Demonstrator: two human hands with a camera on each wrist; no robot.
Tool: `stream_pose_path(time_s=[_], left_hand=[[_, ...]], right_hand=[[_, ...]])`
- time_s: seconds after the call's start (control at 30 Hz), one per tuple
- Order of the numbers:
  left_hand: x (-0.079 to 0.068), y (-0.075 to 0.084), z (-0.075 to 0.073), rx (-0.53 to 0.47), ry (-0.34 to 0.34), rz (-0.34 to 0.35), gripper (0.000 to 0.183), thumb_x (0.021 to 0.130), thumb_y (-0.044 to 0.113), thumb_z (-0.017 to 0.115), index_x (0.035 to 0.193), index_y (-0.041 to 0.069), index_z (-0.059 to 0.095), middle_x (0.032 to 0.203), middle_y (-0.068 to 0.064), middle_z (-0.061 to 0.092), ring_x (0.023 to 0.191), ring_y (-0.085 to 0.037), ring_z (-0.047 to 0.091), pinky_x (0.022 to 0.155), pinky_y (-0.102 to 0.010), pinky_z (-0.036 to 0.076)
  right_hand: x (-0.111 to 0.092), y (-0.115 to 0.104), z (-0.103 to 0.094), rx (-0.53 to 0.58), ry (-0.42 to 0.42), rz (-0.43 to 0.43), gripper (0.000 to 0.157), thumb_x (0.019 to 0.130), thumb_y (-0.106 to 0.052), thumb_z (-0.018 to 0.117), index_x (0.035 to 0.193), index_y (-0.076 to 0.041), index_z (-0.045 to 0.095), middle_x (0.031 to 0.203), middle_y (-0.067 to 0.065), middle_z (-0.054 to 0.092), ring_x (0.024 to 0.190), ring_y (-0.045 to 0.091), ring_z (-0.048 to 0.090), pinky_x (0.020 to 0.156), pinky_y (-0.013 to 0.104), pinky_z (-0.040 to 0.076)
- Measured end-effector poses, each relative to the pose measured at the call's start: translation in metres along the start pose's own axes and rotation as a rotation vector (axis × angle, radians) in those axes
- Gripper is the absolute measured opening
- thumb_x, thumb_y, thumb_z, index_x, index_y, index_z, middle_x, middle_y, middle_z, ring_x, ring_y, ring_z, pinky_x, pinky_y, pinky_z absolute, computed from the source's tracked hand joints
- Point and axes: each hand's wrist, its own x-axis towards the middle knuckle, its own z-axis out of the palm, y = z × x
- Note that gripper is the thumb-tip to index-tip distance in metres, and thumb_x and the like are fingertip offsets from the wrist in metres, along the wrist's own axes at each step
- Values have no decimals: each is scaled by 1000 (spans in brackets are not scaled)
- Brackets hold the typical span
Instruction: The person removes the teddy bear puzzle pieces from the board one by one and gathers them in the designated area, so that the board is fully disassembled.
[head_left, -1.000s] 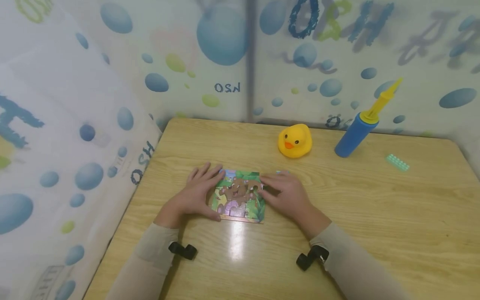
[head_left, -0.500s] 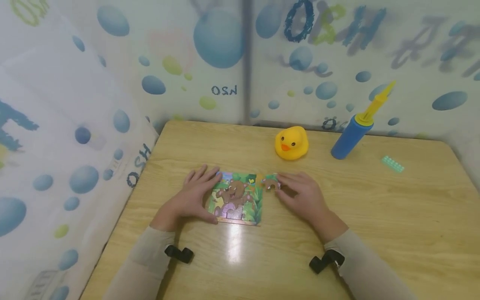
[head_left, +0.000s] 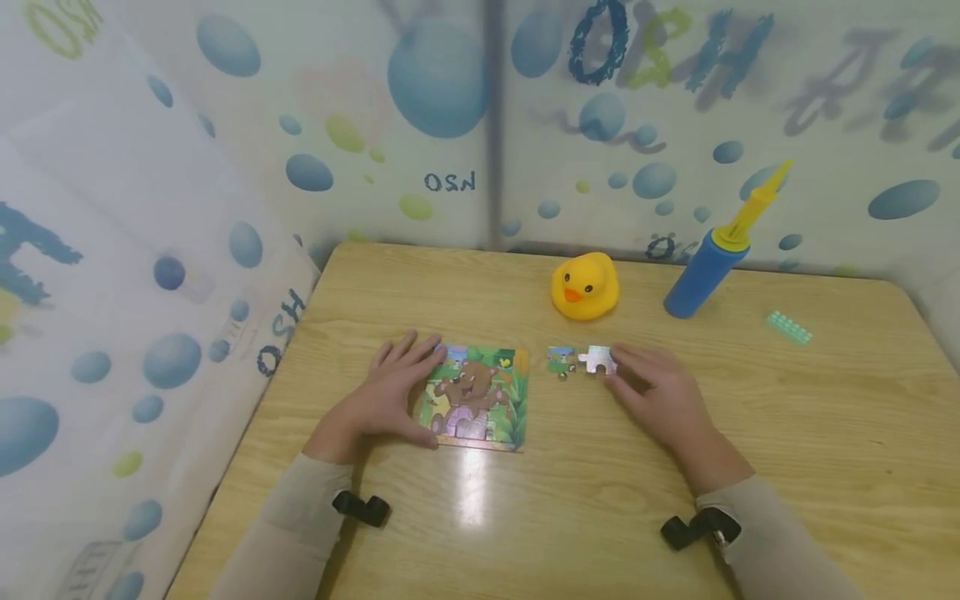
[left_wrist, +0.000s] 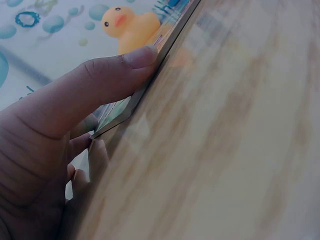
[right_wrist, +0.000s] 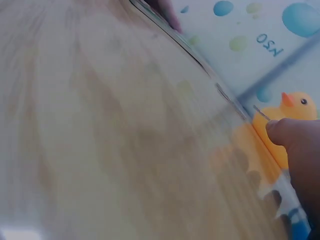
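My left hand (head_left: pixel 386 392) rests at the left side of a bear jigsaw puzzle (head_left: pixel 476 396), thumb along its front edge, fingers spread at its upper left corner. In the left wrist view the thumb (left_wrist: pixel 100 82) presses the edge of the thin board. To the right of the puzzle, my right hand (head_left: pixel 663 396) pinches a puzzle piece (head_left: pixel 597 359) between thumb and fingers; glare whitens its face. Just left of that piece, a second piece (head_left: pixel 561 358) with blue and green print lies on the table. The right wrist view shows the held piece's thin edge (right_wrist: pixel 261 112) by the thumb.
Behind the pieces sits a yellow rubber duck (head_left: pixel 585 287). Further right stand a blue and yellow balloon pump (head_left: pixel 701 271) and a mint-green studded block (head_left: pixel 789 327). The wooden table (head_left: pixel 570 533) meets patterned walls at its back and left.
My right hand has moved right, away from the puzzle, carrying the piece. The second piece, mostly hidden behind that hand before, now shows. My left hand has stayed at the puzzle.
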Motion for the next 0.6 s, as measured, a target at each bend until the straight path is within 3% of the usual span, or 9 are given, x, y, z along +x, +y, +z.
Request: stream_pose_path(time_s=[0.23,0.6], left_hand=[[-1,0,-1,-2,-14,-11,143,61,73,92,170,8,26,178,-12,12,162,-44,-3,124,-66,-10],[1,0,1,12,-3,1,142,62,75,91,169,7,28,178,-14,15,161,-47,0,123,-71,-7]], right_hand=[[-3,7,-9,28,-21,92,40,95,-16,82,133,-5,75,134,14,73,114,34,66,95,54,52],[-2,8,-9,42,-29,101,42,90,-8,84,130,-2,76,127,15,76,107,34,67,90,51,52]])
